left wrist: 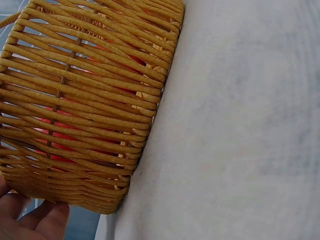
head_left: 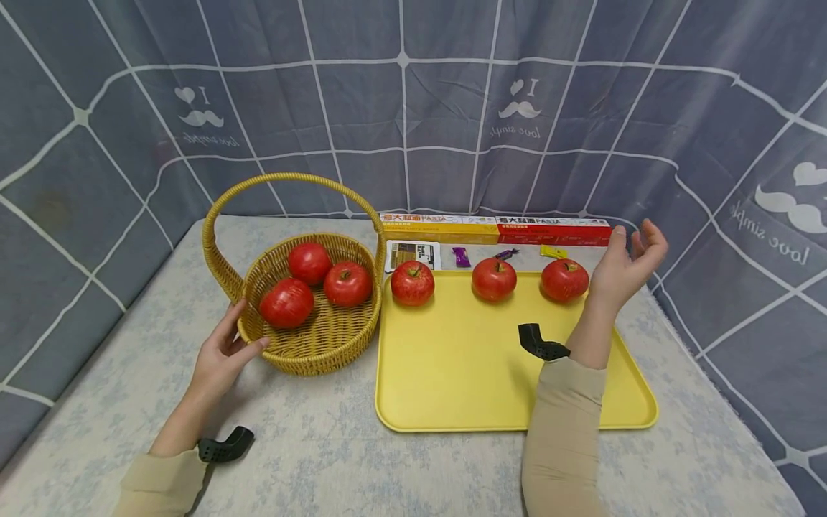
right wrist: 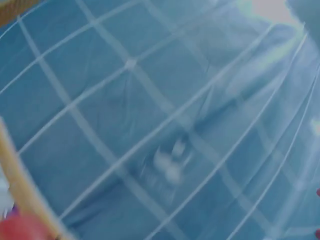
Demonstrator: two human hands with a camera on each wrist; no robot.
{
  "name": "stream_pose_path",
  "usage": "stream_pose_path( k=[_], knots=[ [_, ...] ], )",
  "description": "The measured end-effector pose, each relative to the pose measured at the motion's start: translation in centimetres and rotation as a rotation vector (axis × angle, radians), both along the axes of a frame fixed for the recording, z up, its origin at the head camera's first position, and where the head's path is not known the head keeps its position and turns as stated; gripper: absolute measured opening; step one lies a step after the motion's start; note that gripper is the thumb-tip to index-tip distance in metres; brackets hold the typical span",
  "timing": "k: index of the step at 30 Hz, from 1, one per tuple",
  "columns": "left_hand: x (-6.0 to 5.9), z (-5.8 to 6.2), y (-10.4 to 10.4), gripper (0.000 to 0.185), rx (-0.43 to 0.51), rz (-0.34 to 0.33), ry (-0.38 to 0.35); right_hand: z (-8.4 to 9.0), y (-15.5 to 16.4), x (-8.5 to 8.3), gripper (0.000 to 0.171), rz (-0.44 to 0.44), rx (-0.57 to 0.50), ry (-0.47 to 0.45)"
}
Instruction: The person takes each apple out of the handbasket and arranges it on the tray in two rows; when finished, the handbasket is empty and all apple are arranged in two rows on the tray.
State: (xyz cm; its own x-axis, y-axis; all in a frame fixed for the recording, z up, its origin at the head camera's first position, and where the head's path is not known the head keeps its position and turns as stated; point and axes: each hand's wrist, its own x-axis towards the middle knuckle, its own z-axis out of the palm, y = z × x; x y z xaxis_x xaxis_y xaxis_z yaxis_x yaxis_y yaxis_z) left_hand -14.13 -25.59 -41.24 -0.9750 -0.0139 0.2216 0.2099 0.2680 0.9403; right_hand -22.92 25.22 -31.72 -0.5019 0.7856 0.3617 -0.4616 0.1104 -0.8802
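Grey-blue gridded curtain (head_left: 452,108) behind | your left hand (head_left: 220,360) grips the basket (head_left: 310,365) by its rim (head_left: 258,350), three apples (head_left: 287,303) inside, rightward | your right hand (head_left: 623,271) empty, loose-fingered; tray (head_left: 452,373) with three more apples (head_left: 494,279) leftward | a one-sided tug could tip the basket, spilling fruit

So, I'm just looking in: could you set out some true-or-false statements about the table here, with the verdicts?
1. Three apples sit in the basket. True.
2. The tray is blue. False: the tray is yellow.
3. The person's left hand touches the basket. True.
4. The right hand grips an apple. False: the right hand holds nothing visible.
5. Two long boxes lie beyond the tray. True.
6. The basket stands on the tray. False: it stands beside it.
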Motion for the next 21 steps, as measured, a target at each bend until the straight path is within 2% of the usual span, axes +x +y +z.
stream_pose_path(
  k=[4,7,14,21],
  knots=[
    [-0.1,0.0,0.0,0.076,-0.003,0.004,-0.005,2.4,-1.6,1.5,0.027,0.140,-0.061,0.209],
    [-0.1,0.0,0.0,0.077,-0.002,0.008,-0.018,3.4,-3.4,2.4,0.025,0.239,-0.064,0.293],
    [0.0,0.0,0.0,0.077,-0.006,0.013,-0.030,4.2,-8.8,3.4,0.027,0.463,0.097,0.327],
    [0.0,0.0,0.0,0.076,0.007,0.002,-0.017,2.5,-14.7,3.0,0.031,0.700,0.388,0.322]
  ],
)
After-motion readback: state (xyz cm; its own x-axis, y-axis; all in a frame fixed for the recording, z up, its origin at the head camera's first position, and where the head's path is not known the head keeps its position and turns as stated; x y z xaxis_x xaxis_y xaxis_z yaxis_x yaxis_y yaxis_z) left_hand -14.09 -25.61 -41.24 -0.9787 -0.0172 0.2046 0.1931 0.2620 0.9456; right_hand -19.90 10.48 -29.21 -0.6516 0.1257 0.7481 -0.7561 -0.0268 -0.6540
